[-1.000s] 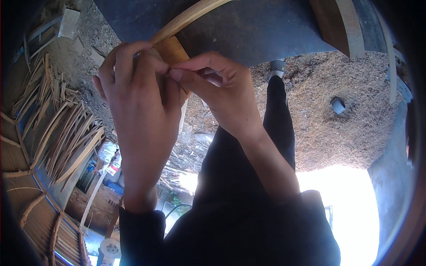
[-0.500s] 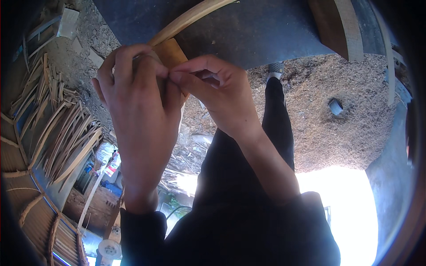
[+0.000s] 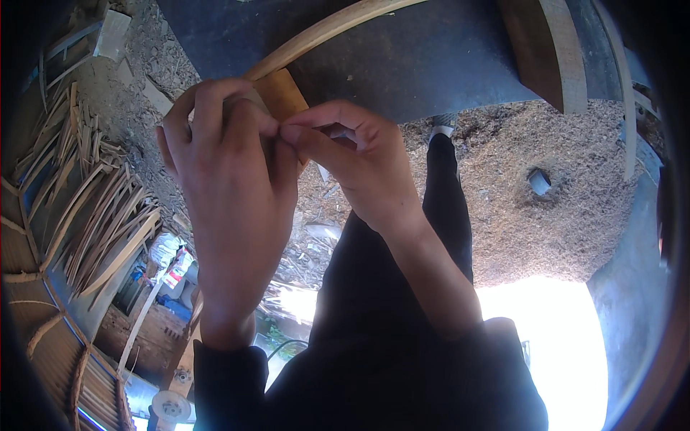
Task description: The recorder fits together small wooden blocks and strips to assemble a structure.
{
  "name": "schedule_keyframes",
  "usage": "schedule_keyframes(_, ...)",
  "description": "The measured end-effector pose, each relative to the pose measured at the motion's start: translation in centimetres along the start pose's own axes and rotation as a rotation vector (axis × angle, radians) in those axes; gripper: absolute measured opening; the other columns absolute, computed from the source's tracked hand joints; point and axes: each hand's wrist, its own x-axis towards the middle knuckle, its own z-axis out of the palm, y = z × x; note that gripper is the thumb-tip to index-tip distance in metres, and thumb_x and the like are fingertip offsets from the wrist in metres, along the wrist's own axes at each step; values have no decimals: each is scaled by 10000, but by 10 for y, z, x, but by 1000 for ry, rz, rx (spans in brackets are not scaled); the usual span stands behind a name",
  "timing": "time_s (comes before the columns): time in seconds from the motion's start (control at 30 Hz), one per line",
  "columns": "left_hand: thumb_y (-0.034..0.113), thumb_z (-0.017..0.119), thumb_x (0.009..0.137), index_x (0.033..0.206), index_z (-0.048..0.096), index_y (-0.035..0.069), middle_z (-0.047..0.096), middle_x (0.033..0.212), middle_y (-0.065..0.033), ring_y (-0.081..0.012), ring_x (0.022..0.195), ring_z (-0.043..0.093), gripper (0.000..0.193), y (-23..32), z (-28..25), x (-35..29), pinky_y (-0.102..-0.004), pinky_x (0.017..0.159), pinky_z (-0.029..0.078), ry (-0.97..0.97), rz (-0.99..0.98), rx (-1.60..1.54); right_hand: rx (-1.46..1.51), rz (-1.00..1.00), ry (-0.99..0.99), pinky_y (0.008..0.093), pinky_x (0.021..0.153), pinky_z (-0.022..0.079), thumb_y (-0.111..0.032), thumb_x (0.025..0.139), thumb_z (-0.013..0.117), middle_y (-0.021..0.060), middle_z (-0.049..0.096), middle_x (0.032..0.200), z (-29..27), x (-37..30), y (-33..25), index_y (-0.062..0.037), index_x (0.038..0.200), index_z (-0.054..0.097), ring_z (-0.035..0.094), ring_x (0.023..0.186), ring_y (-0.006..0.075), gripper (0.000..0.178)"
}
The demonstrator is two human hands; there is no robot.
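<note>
My left hand (image 3: 230,154) is raised in front of me, fingers curled and thumb tip meeting the right hand's fingertips. My right hand (image 3: 363,154) pinches with thumb and forefinger at that same spot. Whatever sits between the fingertips is too small or hidden to make out. A curved wooden strip (image 3: 327,34) runs from behind the left hand's fingers toward the upper right, over a dark tabletop (image 3: 410,65). Just beyond the fingertips shows an orange-brown flat piece of wood (image 3: 284,93), partly covered by the hands.
A thick curved wooden piece (image 3: 571,57) rests on the tabletop at the upper right. Sawdust (image 3: 517,223) covers the floor on the right, around a small grey object (image 3: 539,182). Many thin wood strips (image 3: 108,223) lie piled at the left, near a white bag (image 3: 167,251).
Both hands keep their pinch at the same meeting point. The whole view has shifted slightly, so the table and strip appear a little lower.
</note>
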Motion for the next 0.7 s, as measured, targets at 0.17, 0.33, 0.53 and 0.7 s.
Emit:
schedule_keyframes(0.17,113,745,850,936,610,51,599,1256,-90,-359,1252,513,172,4,2,5,-545,1021,405,37,47,-36,-71,-39,8,279,849,550,-68,983,745,60,765,998,-9,-4,-6,-12,1117,764,698,920,113,146)
schedule_keyframes(0.33,63,737,823,925,581,52,589,1217,-117,-359,1278,501,187,2,-1,3,-578,1051,371,32,-7,-74,-194,-144,30,287,900,550,-48,983,746,62,744,1072,-9,-17,-16,-18,1143,730,717,987,126,163)
schedule_keyframes(0.53,35,746,795,941,579,58,572,1230,-106,-348,1298,498,223,5,1,3,-604,1098,352,34,19,-114,-453,-389,170,354,801,587,-76,944,758,101,714,972,-17,-28,-26,-38,1061,734,733,904,217,125)
schedule_keyframes(0.7,68,765,815,906,587,55,563,1205,-96,-332,1298,502,200,7,5,3,-617,1106,346,38,-17,-103,-393,-118,140,389,766,595,-146,931,757,150,750,976,1,-12,-16,-10,1035,765,767,873,279,172)
